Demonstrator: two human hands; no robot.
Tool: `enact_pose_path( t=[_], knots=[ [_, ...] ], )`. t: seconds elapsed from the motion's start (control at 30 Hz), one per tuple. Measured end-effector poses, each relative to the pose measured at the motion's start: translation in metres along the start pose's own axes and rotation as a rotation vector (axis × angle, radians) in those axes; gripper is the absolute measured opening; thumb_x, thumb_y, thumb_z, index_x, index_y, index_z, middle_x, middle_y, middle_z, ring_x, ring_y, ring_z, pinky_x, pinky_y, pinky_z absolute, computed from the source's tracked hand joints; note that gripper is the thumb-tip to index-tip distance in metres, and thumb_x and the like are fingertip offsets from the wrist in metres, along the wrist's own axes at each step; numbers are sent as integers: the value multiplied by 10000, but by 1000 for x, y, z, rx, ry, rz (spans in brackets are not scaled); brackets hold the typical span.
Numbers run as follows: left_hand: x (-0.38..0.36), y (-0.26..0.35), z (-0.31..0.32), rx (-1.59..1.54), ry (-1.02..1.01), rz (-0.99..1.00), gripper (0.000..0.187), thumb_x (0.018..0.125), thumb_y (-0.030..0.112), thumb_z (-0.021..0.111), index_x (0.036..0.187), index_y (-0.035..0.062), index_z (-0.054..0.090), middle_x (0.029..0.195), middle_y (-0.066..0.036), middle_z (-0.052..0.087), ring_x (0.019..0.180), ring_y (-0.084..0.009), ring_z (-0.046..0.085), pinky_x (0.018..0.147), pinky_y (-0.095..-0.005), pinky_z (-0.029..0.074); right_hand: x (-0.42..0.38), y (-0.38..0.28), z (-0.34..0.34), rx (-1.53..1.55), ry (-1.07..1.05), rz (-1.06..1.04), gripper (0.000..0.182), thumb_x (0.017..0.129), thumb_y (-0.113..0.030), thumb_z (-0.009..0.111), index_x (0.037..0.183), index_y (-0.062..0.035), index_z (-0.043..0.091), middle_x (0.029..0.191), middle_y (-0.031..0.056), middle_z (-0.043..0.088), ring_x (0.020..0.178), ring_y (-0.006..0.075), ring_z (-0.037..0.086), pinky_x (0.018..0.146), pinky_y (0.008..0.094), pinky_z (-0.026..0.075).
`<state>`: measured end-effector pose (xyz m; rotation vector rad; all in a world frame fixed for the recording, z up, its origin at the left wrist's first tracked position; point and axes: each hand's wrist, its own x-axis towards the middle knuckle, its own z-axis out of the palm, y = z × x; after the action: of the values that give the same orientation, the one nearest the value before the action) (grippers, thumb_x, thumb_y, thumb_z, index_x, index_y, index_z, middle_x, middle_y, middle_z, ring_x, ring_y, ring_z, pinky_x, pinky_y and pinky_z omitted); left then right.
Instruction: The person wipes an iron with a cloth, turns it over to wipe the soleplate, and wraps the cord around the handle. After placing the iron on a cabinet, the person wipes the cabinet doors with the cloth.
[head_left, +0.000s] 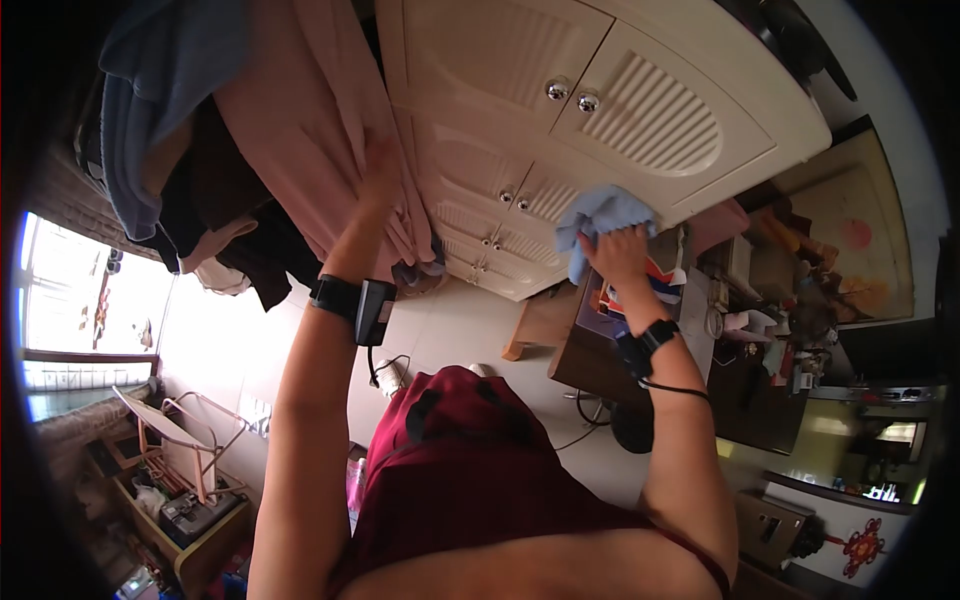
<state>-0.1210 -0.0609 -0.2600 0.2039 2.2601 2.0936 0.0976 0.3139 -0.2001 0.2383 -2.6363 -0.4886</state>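
Note:
My right hand has its fingers curled over a crumpled light-blue cloth, which lies against the edge of a cream cabinet door. My left hand reaches up to a long pink garment hanging beside the cabinet. It touches the fabric, but its fingers are dim and blend into the folds, so their grip does not show. Black straps with small devices and cables circle both wrists.
The cream cabinet has louvred doors with round metal knobs. Blue and dark clothes hang on the left. At right is a cluttered dark desk. A folding chair rests on a wooden box at lower left.

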Motion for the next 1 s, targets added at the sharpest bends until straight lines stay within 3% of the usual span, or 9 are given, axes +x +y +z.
enact_pose_path(
  t=[0.1,0.2,0.23,0.33,0.43,0.53,0.6,0.83,1.0],
  knots=[
    [-35,22,23,-83,-106,-25,720,946,515,445,1518,242,105,1511,-39,264,1280,-269,379,963,-425,405,36,-29,13,104,-170,55,295,825,-376,600,776,-94,673,767,66,655,784,232,605,832,416,395],
    [-76,83,58,-74,-109,-191,747,945,543,427,1522,217,84,1522,-80,251,1277,-293,388,994,-426,384,44,-36,60,121,123,-119,255,842,-322,563,757,-105,668,766,60,655,794,211,606,813,393,395],
    [-86,89,63,-82,-127,-199,766,934,571,424,1518,189,106,1518,-108,249,1285,-294,380,964,-408,406,42,-36,62,152,-77,-118,202,855,-260,523,817,-112,656,804,67,659,806,222,610,854,401,393],
    [-118,89,75,-99,-172,-272,808,917,624,416,1508,135,164,1489,-156,277,1268,-281,390,890,-366,452,39,-39,66,175,-272,-154,178,853,-222,502,887,-118,643,919,59,654,870,221,608,876,412,410],
    [-138,78,81,-97,-160,-355,778,923,616,417,1500,136,210,1417,-124,377,1158,-232,455,853,-347,454,19,-43,97,134,59,-242,172,839,-190,502,931,-127,633,1030,34,627,952,203,589,874,400,448],
    [-168,71,86,-113,-117,-378,754,931,605,416,1487,123,251,1342,-85,457,1061,-188,494,838,-327,451,6,-42,96,176,-135,-253,184,829,-181,500,945,-135,636,1072,-9,608,1014,175,560,858,369,473],
    [-182,68,82,-111,-136,-420,745,938,596,415,1480,109,266,1316,-65,482,1042,-176,508,845,-328,449,-21,-42,121,172,-49,-273,187,826,-180,504,951,-141,638,1071,-22,610,1046,167,551,874,360,471],
    [-223,54,62,-125,-135,-497,748,934,595,428,1458,78,294,1380,-111,463,1183,-245,499,917,-370,437,-26,-16,96,101,67,-311,212,817,-174,510,965,-114,649,1096,20,608,1137,191,525,1029,366,380],
    [-241,42,63,-122,-103,-517,753,931,606,416,1448,70,304,1390,-143,460,1215,-293,492,955,-382,438,-4,-6,46,57,173,-181,252,829,-183,499,1006,-82,647,1131,37,601,1183,212,491,1098,409,294]
  ],
)
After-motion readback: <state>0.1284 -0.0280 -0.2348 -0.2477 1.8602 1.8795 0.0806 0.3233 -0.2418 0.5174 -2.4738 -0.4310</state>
